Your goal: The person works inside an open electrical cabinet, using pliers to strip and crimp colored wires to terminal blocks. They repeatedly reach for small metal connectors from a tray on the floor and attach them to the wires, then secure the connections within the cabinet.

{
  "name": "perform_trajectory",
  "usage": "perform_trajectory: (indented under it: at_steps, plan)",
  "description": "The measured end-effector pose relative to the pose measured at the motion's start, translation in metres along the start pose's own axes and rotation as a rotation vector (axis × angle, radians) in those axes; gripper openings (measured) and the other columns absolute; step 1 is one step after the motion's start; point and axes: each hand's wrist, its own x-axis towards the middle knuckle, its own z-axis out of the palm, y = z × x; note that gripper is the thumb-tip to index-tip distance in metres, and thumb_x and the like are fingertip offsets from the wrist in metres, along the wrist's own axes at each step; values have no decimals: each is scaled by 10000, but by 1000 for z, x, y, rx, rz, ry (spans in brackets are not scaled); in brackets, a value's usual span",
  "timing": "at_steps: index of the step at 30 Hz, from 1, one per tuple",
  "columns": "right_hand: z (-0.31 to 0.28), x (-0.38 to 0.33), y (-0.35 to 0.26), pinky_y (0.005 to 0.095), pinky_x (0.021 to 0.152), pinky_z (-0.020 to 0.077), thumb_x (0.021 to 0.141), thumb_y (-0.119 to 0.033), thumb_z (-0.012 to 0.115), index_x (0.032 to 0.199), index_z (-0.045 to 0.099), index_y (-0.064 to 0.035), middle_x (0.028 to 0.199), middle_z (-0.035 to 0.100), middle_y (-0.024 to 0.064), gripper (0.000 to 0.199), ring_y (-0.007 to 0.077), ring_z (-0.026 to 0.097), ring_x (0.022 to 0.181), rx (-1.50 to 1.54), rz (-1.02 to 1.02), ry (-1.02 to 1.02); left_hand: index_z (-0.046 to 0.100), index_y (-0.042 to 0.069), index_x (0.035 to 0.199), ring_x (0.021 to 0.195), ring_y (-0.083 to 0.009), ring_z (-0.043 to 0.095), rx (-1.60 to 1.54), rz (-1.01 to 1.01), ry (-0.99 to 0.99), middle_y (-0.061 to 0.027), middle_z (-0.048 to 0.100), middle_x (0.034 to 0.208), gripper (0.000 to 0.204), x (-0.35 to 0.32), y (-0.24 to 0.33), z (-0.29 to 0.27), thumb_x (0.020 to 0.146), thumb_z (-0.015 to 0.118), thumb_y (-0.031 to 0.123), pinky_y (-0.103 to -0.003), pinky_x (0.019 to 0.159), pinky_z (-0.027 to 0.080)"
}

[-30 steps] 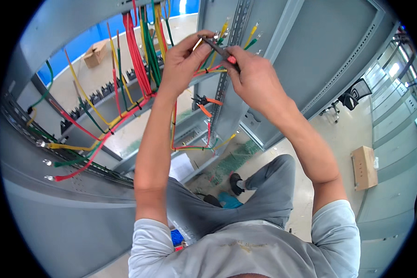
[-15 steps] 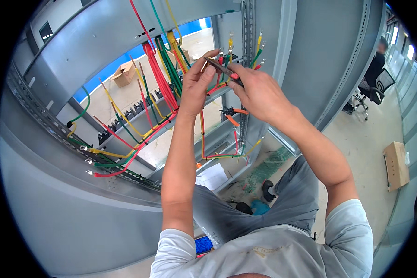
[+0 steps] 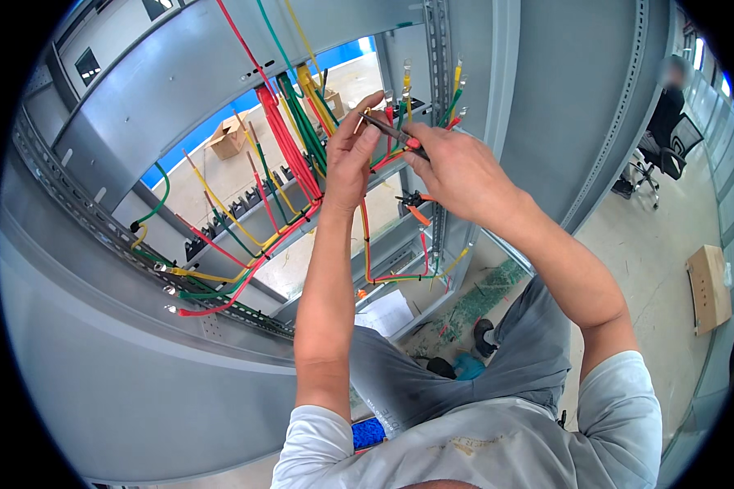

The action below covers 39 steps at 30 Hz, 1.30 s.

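My right hand [image 3: 465, 167] is closed round long-nosed pliers [image 3: 393, 130] with dark jaws and red-and-black grips. The jaws point left and reach the fingertips of my left hand [image 3: 349, 163]. There, thumb and fingers pinch a thin yellow wire [image 3: 369, 112]; its other end is hidden. Left of that hand, a bundle of red wires [image 3: 285, 138] hangs beside green wires [image 3: 306, 130] and yellow ones. Just right of the pliers' jaws, wires with metal lugs [image 3: 407, 77] stand up from the frame.
A grey metal cabinet frame [image 3: 457, 24] surrounds my arms. Orange-handled cutters [image 3: 416, 208] hang below my right hand. Lugged wires [image 3: 192, 310] stick out at the left. Papers [image 3: 383, 314] lie low inside. Beyond are a cardboard box [image 3: 228, 138], a seated person [image 3: 663, 110] and a wooden block [image 3: 708, 289].
The whole view has shifted slightly, so the cabinet and wires sit a little lower and further right. Both hands keep their grip, with the pliers still at my left fingertips.
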Motion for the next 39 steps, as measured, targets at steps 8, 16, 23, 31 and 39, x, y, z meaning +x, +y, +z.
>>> perform_trajectory:
  at_steps: [8, 16, 23, 31, 39]
  plan:
    - [-1, 1, -1, 496, 684, 495, 1018, -247, 602, 1113, 595, 15, 712, 638, 211, 280, 413, 662, 722, 125, 7, -27, 565, -31, 1406, 1176, -169, 541, -170, -18, -15, -81, 622, 1180, 468, 2, 1, -4, 984, 557, 172, -352, 1121, 340]
    - [-3, 3, -2, 489, 669, 490, 1029, -256, 591, 1081, 592, 18, 707, 626, 211, 279, 417, 654, 700, 232, 54, -100, 614, -7, 1334, 1106, -139, 559, -154, 15, 41, -55, 638, 1144, 337, 3, -14, -5, 1054, 569, 175, -319, 1048, 399]
    - [1, 2, -4, 481, 692, 481, 1021, -263, 595, 1060, 587, 23, 744, 623, 224, 288, 419, 626, 735, 321, 102, -158, 636, -2, 1290, 1072, -126, 569, -157, 51, 57, -44, 644, 1126, 303, 1, -22, -9, 1049, 601, 177, -314, 1011, 430]
    - [3, 2, -3, 438, 671, 475, 1017, -256, 598, 1034, 598, 30, 726, 612, 180, 287, 320, 607, 688, 395, 99, -176, 641, 8, 1272, 1068, -120, 570, -175, 66, 66, -33, 644, 1149, 278, 0, -23, -7, 1043, 611, 163, -302, 1006, 436]
    - [7, 2, -4, 406, 650, 474, 1010, -266, 612, 1073, 613, 24, 708, 608, 130, 296, 255, 581, 663, 458, 109, -186, 642, 6, 1263, 1041, -120, 566, -181, 68, 76, -33, 638, 1111, 280, 0, -24, -7, 1037, 626, 171, -297, 972, 441]
